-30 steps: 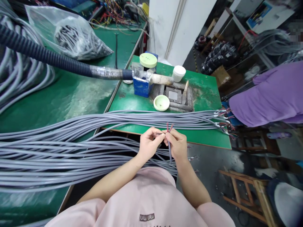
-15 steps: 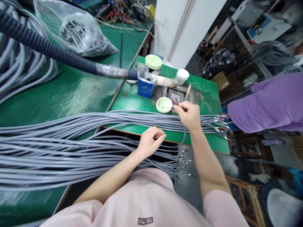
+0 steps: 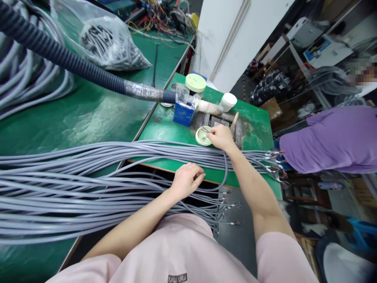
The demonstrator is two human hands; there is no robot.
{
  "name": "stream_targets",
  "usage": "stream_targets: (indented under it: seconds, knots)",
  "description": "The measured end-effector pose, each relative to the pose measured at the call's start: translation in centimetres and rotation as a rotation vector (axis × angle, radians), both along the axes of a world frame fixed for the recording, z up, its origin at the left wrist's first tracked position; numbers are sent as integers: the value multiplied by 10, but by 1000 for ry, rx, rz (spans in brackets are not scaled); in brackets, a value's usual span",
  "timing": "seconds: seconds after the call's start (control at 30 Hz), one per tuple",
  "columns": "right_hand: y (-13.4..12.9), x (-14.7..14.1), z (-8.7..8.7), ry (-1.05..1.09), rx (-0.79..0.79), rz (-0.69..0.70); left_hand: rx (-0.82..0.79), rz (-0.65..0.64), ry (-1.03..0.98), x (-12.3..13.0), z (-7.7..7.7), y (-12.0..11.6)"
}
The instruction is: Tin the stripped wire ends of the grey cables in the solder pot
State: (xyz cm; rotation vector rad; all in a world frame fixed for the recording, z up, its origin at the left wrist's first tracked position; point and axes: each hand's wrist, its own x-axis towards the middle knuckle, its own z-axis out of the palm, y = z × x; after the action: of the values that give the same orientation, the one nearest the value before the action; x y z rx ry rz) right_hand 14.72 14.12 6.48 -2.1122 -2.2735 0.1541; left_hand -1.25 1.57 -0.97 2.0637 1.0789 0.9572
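Observation:
My right hand (image 3: 221,137) is pinched on the end of a grey cable (image 3: 226,169), whose thin stripped wires reach over a small pale-green dish (image 3: 200,135). The cable loops down from that hand past the table's front edge. My left hand (image 3: 187,181) rests with curled fingers at that edge, over the grey cables; whether it holds anything is hidden. A long bundle of grey cables (image 3: 153,149) runs across the green table, its wire ends fanned out at the right. More grey cables (image 3: 118,200) lie nearer my body.
Beyond the dish are a blue box (image 3: 183,113), a taped hose nozzle (image 3: 207,107), a white tub (image 3: 228,102) and a round pale-green lid (image 3: 195,82). A black corrugated hose (image 3: 73,65) crosses above the left table. A person in purple (image 3: 326,139) is at the right.
My right hand has moved left and slightly down, bringing the wire ends over the dish. My left hand has barely moved. The view has shifted slightly.

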Motion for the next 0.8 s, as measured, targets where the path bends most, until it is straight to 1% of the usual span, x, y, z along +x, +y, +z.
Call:
stream_targets:
  seconds: [0.13, 0.23, 0.37, 0.47, 0.53, 0.63, 0.73, 0.8]
  knots:
    - [1, -3, 0, -60, -7, 6, 6, -9, 9, -1, -2, 0]
    - [-3, 0, 5, -46, 19, 21, 8, -7, 4, -1, -2, 0]
    - [-7, 18, 19, 34, 161, 28, 13, -10, 2, -1, -1, 1]
    - [-3, 39, 23, 43, 260, -74, 25, -17, 5, -1, -1, 2]
    - [4, 52, 19, 4, 269, -159, 31, -20, 9, -2, -1, 2]
    - [15, 66, 6, -62, 231, -253, 37, -18, 17, -2, -2, 2]
    - [24, 72, -6, -88, 189, -311, 36, -17, 24, -1, -2, 2]
    - [27, 73, -11, -94, 171, -333, 35, -16, 32, -1, -2, 2]
